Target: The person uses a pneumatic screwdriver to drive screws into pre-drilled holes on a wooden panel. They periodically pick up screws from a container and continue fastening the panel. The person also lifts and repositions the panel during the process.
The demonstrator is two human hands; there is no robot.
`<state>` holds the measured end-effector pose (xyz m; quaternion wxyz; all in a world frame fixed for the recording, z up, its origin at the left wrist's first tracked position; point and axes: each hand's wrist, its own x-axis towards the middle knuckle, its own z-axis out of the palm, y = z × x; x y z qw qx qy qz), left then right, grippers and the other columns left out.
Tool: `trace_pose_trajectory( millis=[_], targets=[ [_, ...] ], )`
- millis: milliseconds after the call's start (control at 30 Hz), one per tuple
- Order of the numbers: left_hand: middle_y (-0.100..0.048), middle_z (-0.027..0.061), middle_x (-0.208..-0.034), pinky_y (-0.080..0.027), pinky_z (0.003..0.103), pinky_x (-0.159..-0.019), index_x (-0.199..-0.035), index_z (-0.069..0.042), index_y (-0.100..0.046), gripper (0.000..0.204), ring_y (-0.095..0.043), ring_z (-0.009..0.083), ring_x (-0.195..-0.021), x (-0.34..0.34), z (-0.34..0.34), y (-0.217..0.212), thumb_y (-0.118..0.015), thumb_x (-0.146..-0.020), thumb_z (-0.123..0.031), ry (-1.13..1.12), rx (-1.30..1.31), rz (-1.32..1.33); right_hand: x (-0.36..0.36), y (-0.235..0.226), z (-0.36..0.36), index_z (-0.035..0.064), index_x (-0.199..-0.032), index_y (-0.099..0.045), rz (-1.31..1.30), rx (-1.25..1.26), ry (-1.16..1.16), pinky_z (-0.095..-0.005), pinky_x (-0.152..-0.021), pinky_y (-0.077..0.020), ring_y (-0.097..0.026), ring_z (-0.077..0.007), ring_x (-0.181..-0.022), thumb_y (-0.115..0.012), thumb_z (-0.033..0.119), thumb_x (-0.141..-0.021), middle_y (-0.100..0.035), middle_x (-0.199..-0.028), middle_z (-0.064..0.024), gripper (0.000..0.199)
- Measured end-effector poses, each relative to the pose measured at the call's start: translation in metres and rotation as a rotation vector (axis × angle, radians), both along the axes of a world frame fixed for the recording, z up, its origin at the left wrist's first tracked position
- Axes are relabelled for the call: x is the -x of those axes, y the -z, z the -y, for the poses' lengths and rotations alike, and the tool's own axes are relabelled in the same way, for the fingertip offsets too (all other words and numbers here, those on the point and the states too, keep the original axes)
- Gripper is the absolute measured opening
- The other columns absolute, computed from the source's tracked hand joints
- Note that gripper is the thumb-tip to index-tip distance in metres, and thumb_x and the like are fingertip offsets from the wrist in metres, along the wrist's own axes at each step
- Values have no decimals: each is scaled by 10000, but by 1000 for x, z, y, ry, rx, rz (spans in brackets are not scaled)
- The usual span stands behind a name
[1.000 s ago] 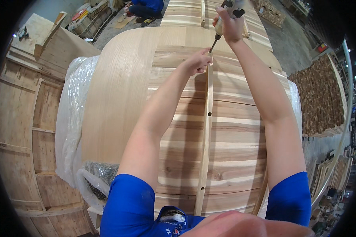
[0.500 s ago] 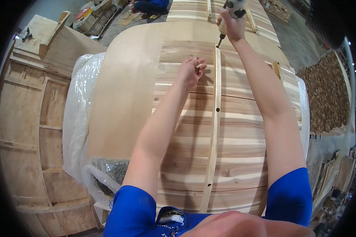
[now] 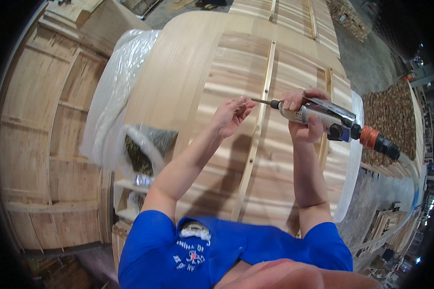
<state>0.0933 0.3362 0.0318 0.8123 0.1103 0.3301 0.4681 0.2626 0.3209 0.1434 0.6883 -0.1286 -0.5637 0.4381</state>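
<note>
Pneumatic screwdriver [image 3: 335,118] is in the R hand [image 3: 304,113], up over the slatted wood panel [image 3: 279,166], body roughly level, bit [image 3: 262,101] pointing L. R fingers wrapped round the body nr the front end, thumb underneath. L hand [image 3: 234,116] is at the bit tip, fingertips drawn in narrow; can't tell if a screw sits btwn them, too small & blurred.

Main risk, I'd judge: fingertips right at the bit. An accidental trigger squeeze could spin it & nick or pinch skin, esp. w/ no gloves on. If there is a small fastener there, a loose pinch or poor seat on the bit could drop it & lose it on the panel.

Just below, long batten [image 3: 246,180] w/ dark holes runs up the panel; a bit coming in tilted might slip off & scratch the slats. Another batten [image 3: 328,82] lies to the R.

Orange coupling [image 3: 370,137] & air hose [image 3: 414,178] trail off R; a snag or tug on the hose could swing the tool off line. Further L, clear plastic wrap [image 3: 113,96] bulges by the pale smooth board [image 3: 183,58]; a sleeve could catch there, less likely.
</note>
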Motion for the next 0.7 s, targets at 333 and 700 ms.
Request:
trace_pose_trajectory(
  millis=[333, 700],
  targets=[
    [-655, 67, -857, -556, 238, -664, -933, -59, -607, 111, -646, 136, -756, 38, 187, -52, -563, -892, -153, -38, 8, 138, 26, -42, 173, 62, -1084, -441, -173, 32, -81, -389, -680, -406, -481, -194, -643, -531, 403, -778, -490, -697, -62, 467],
    [-633, 44, -769, -558, 244, -646, -863, -67, -599, 162, -642, 117, -740, 65, 285, -110, -617, -855, -228, -104, -20, 173, 51, -84, 267, 64, -1069, -445, -230, -84, -122, -391, -682, -395, -474, -183, -646, -507, 457, -785, -468, -683, -51, 489]
  ],
)
